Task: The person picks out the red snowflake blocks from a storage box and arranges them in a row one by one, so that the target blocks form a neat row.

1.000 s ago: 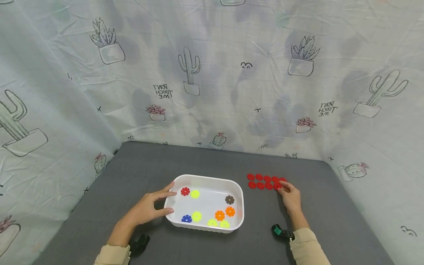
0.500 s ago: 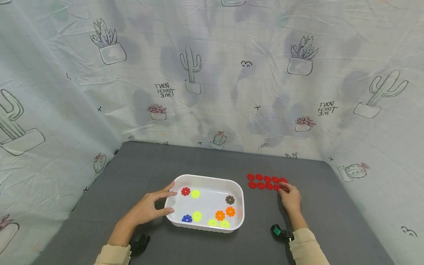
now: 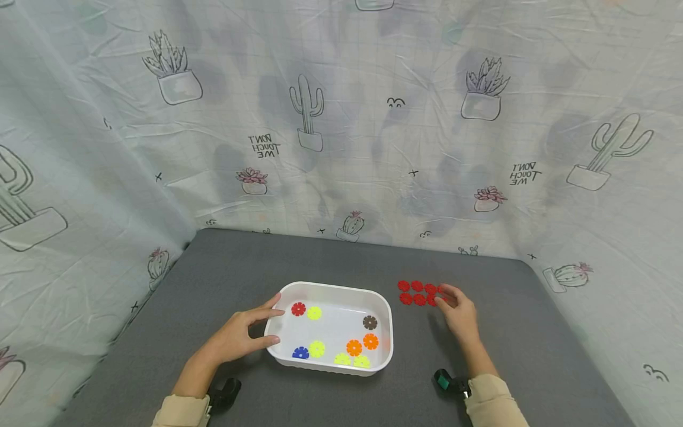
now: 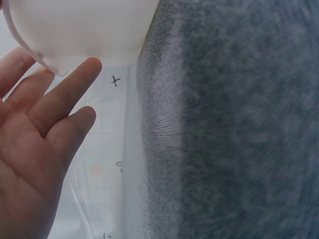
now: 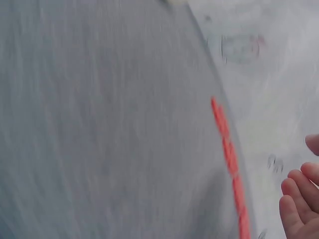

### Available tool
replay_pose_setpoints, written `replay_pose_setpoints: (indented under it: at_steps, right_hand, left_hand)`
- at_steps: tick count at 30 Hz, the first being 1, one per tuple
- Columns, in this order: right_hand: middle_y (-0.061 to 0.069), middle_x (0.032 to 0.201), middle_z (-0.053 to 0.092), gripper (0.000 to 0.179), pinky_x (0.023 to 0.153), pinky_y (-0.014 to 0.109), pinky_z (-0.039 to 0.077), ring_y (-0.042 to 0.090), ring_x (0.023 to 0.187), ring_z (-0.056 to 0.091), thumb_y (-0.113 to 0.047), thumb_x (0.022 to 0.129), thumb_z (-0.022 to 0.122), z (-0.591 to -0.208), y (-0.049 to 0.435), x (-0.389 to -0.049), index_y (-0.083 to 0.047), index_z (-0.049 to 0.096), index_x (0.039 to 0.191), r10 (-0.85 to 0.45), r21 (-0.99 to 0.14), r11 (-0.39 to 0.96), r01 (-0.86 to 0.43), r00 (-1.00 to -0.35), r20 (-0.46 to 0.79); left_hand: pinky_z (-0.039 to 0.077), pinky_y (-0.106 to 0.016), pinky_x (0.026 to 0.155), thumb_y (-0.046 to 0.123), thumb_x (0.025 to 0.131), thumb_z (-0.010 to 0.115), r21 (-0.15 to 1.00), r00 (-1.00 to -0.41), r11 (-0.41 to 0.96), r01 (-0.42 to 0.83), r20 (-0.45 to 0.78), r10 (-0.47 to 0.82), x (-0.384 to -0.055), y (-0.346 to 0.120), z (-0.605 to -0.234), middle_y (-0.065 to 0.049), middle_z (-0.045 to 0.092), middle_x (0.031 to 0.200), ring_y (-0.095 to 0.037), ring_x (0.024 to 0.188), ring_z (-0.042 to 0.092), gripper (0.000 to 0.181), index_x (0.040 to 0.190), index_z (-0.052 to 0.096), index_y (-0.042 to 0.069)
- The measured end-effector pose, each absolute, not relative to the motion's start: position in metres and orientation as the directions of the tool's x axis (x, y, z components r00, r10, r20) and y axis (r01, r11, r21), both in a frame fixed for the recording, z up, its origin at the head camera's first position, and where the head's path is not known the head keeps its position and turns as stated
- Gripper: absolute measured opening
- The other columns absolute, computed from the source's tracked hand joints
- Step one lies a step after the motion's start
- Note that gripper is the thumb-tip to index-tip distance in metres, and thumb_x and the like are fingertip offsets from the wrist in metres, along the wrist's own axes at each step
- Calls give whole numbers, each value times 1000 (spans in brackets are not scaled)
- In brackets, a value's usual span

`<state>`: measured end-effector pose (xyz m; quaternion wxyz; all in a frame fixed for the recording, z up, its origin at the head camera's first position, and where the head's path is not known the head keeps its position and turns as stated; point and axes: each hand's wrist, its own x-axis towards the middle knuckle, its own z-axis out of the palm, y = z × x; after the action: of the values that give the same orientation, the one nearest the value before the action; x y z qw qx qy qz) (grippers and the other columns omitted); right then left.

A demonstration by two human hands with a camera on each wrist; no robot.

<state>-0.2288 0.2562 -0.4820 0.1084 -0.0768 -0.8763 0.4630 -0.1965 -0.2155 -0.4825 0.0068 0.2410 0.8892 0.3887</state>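
My left hand (image 3: 238,335) rests at the left end of a white plastic tub (image 3: 368,372), fingers spread, fingertips at the rim. In the left wrist view the same hand (image 4: 37,144) shows relaxed fingers against the tub's outer wall (image 4: 94,30). Red notched plastic discs (image 3: 417,286) lie in two rows right of the tub. My right hand (image 3: 460,313) is above the right end of these rows and hides some discs. Its fingers (image 5: 294,199) look loosely bent with nothing visible between them in the right wrist view, where the row of discs (image 5: 230,159) appears blurred.
Inside the tub lie a red disc (image 3: 298,309), a blue disc (image 3: 300,353), a brown disc (image 3: 370,322), two orange discs (image 3: 354,347) and several yellow discs (image 3: 317,349). A patterned cloth (image 3: 352,118) hangs behind the grey table (image 3: 240,255).
My right hand has moved left and up from the right end of the red rows, now covering different discs. The left hand and the tub have stayed in place.
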Motion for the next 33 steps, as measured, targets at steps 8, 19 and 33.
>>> replay_pose_setpoints:
  at_steps: [8, 19, 33]
  right_hand:
    - [22, 134, 53, 50, 101, 44, 44, 37, 122, 52, -13, 88, 67, -465, 210, -225, 2, 50, 132, 70, -893, 424, -153, -977, 200]
    - [19, 129, 58, 41, 105, 44, 39, 33, 122, 53, -7, 88, 66, -446, 128, -221, 1, 55, 127, -32, -938, 257, -234, -972, 233]
    - [10, 124, 61, 37, 104, 42, 42, 27, 117, 56, -13, 88, 67, -442, 37, -233, -6, 58, 123, -185, -935, 295, -195, -972, 145]
  left_hand:
    - [40, -59, 100, 34, 79, 75, 688, -875, 574, 443, 194, 443, -207, -220, -482, -8, 40, 148, -33, 131, 45, 55, 127, 61, 11]
    - [40, -58, 99, 35, 79, 75, 692, -859, 554, 463, 197, 473, -223, -228, -484, -7, 40, 149, -32, 131, 45, 56, 128, 61, 10]
    - [40, -57, 100, 33, 80, 75, 698, -856, 549, 459, 183, 483, -224, -228, -484, -8, 38, 149, -32, 132, 45, 56, 128, 60, 9]
